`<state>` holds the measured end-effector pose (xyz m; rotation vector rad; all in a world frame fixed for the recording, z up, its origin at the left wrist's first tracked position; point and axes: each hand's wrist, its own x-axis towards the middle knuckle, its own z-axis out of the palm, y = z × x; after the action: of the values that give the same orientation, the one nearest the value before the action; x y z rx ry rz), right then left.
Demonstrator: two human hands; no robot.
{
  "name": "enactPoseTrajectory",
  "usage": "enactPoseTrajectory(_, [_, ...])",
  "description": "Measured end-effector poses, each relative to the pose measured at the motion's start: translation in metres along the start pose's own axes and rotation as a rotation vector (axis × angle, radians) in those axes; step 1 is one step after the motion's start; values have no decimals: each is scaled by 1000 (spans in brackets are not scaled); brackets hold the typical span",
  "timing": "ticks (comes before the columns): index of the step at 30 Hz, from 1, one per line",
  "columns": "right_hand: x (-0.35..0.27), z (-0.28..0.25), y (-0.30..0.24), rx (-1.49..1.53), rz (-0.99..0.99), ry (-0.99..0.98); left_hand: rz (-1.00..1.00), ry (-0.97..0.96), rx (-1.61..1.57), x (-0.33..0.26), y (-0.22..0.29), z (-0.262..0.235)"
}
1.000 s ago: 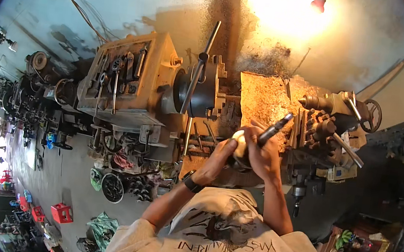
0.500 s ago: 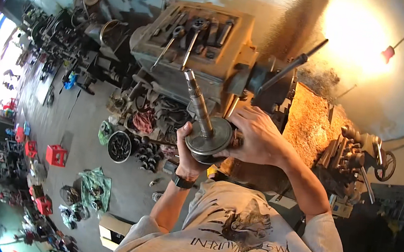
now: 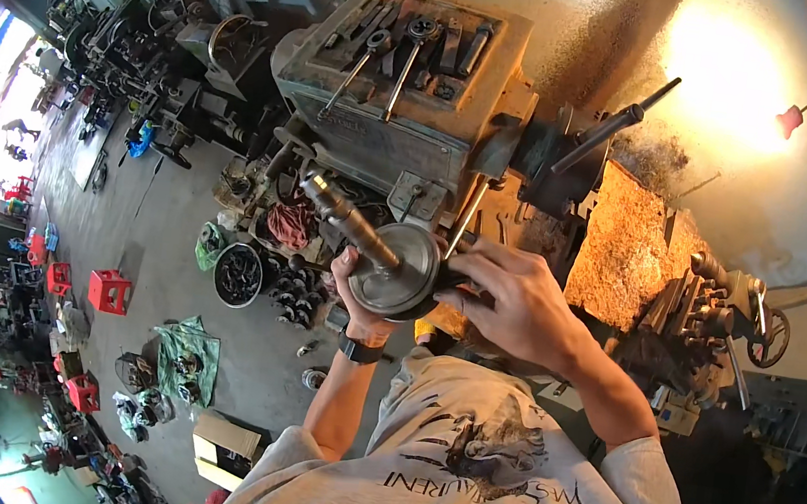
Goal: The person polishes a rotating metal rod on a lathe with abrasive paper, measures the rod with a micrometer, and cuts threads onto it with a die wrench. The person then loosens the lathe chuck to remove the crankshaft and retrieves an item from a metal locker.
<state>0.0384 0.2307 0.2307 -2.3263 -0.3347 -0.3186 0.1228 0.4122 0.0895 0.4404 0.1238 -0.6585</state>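
Grey workshop floor [image 3: 155,222] spreads out beside the lathe [image 3: 412,102] you stand at. Closest to you, your left hand [image 3: 362,302] cups the lower edge of a round metal disc with a shaft [image 3: 392,266], fingers curled shut around its rim. Your right hand [image 3: 508,300] covers the disc's other side, fingers wrapped onto its edge. You hold the disc just in front of the lathe. Wrenches [image 3: 387,54] lie on top of the lathe, and a heap of orange shavings [image 3: 626,244] sits on its bed.
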Motion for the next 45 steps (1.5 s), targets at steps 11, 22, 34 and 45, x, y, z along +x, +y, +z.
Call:
enactPoseTrajectory(11, [-36,17,-28,291,-161,306,-155,-322,50,2,-12,30])
enactPoseTrajectory(22, [-43,11,-23,390,-95,340,-363,-495,-165,3,-21,25])
enactPoseTrajectory(34, [-50,36,27,680,492,630,77,114,150,-7,-28,-22])
enactPoseTrajectory(45, [-50,35,67,1783,409,137,-518,-365,296,-16,-24,36])
